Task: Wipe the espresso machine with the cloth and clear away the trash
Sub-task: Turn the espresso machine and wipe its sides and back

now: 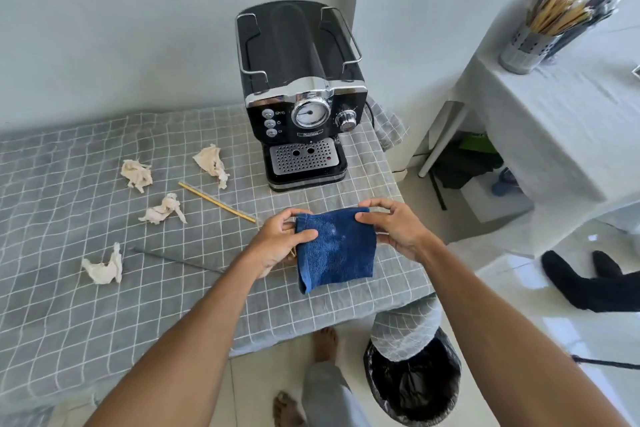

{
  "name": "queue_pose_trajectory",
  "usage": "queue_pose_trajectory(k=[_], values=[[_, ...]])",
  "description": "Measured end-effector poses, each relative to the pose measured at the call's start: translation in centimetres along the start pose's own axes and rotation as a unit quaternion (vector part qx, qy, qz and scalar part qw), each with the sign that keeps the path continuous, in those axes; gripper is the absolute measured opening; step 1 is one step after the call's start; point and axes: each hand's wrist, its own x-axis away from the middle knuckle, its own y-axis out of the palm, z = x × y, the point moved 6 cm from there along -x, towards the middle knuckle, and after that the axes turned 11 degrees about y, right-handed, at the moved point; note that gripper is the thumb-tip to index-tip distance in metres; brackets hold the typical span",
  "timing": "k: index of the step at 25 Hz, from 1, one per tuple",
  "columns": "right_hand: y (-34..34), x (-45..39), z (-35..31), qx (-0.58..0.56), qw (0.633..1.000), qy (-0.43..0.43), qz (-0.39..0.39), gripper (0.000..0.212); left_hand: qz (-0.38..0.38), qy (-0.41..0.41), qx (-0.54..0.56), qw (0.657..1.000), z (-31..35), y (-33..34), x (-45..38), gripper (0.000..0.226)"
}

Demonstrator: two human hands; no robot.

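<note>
Both hands, left and right, pinched the top corners of a folded blue cloth above the desk, before the espresso machine.

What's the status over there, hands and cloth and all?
Left hand and right hand both gripping the blue cloth, held above the table. Espresso machine untouched behind. Four crumpled tissues and a yellow stick not yet cleared; path open.

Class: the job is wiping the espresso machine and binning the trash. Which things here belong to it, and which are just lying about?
Belong: blue cloth held by left hand and right hand; espresso machine; crumpled tissues; bin.

Lying about: utensil holder; white-covered table.
</note>
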Motion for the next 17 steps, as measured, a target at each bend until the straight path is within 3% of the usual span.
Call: queue_pose_trajectory(k=[3, 6, 11, 14, 17], values=[[0.0, -3.0, 2.3, 0.004, 0.998, 0.006, 0.063, 0.020, 0.075, -0.008, -0.064, 0.995, -3.1, -0.2, -1.4, 0.032], [0.2, -5.5, 1.9, 0.026, 0.992, -0.022, 0.125, 0.018, 0.147, 0.037, -0.165, 0.975, -3.5, -1.1, -3.2, 0.030], [1.1, -6.8, -1.5, 0.277, 0.935, -0.126, 0.182, 0.027, 0.196, 0.053, -0.297, 0.933, -2.4, -2.3, -4.4, 0.029], [0.9, -5.9, -4.3, 0.215, 0.942, -0.151, 0.207, 0.030, 0.290, 0.090, -0.288, 0.908, -0.5, -3.8, -3.9, 0.033], [0.7, -3.6, -10.1, 0.081, 0.944, -0.222, 0.231, 0.031, 0.389, 0.189, -0.161, 0.887, 3.8, -6.5, -3.7, 0.033]])
